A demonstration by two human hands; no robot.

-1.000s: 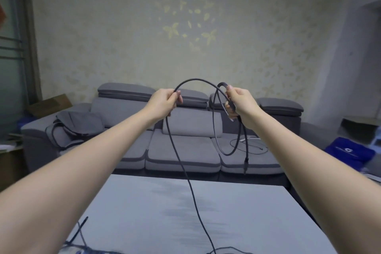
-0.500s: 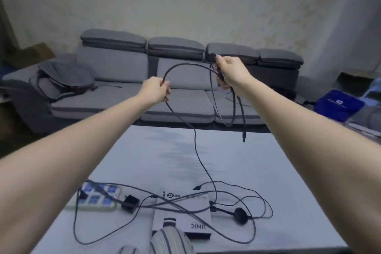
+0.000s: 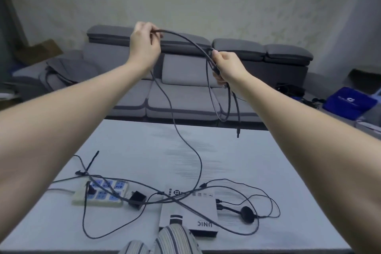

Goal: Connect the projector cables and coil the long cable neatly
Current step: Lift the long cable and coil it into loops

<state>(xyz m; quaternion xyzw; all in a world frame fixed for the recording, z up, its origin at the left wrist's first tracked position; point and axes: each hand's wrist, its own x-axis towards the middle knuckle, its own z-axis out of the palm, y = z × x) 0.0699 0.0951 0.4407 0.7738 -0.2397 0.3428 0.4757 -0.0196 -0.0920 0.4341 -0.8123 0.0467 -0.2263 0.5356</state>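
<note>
Mid-coil over table (image 3: 257, 150): L hand (image 3: 144, 47) now raised, pinching cable (image 3: 185, 142); R hand (image 3: 227, 68) clamped on gathered loops. Next loop forming vs 0.5 s ago; slack trails to projector (image 3: 189, 210).

On the table (image 3: 257, 150), power strip (image 3: 99, 194) left of projector (image 3: 188, 210) — sofa (image 3: 185, 80) behind.

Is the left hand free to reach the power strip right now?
Probably not: the left hand is raised, pinching the cable. The power strip lies unobstructed below.
</note>
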